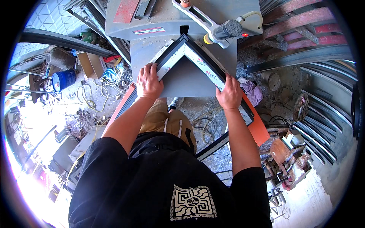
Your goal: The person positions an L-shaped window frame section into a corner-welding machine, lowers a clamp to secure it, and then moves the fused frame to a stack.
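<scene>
A dark metal window frame (201, 62) with white printed film on its faces lies on a grey machine table (182, 85). Its mitred corner points away from me, at a dark slot in the machine. My left hand (149, 81) is wrapped round the left arm of the frame, and my right hand (230, 93) round the right arm. Both thumbs rest toward the inner edges, while the outer fingertips are partly hidden. The frame's long sides run back toward me past orange side supports (256, 123), and my forearms cover parts of them.
Over the table's far right hangs a clamp arm with a grey cylinder (228, 29); a red light (245, 35) glows beside it. A blue bucket (64, 80), an open cardboard box (91, 65) and loose cables lie left. Metal profiles (319, 140) are stacked right.
</scene>
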A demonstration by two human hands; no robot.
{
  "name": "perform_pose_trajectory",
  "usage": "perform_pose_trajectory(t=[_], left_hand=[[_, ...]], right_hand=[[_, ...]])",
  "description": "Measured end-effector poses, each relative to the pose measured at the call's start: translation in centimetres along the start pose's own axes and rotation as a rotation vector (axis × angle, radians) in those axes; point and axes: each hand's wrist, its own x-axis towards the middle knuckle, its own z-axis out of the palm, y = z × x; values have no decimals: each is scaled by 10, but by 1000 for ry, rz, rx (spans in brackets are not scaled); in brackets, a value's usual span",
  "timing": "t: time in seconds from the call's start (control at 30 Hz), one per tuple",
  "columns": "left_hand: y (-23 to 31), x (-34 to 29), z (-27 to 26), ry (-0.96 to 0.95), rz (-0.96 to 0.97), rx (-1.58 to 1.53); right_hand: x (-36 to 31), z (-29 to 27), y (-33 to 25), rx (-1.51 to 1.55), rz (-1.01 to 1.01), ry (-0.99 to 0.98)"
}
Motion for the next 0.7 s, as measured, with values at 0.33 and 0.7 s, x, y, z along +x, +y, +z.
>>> perform_pose_trajectory(t=[0.33,0.7], left_hand=[[1,0,-1,1,4,-1],[2,1,-2,-4,2,2]], right_hand=[[0,1,1,38,2,-14],[-1,2,2,5,-17,20]])
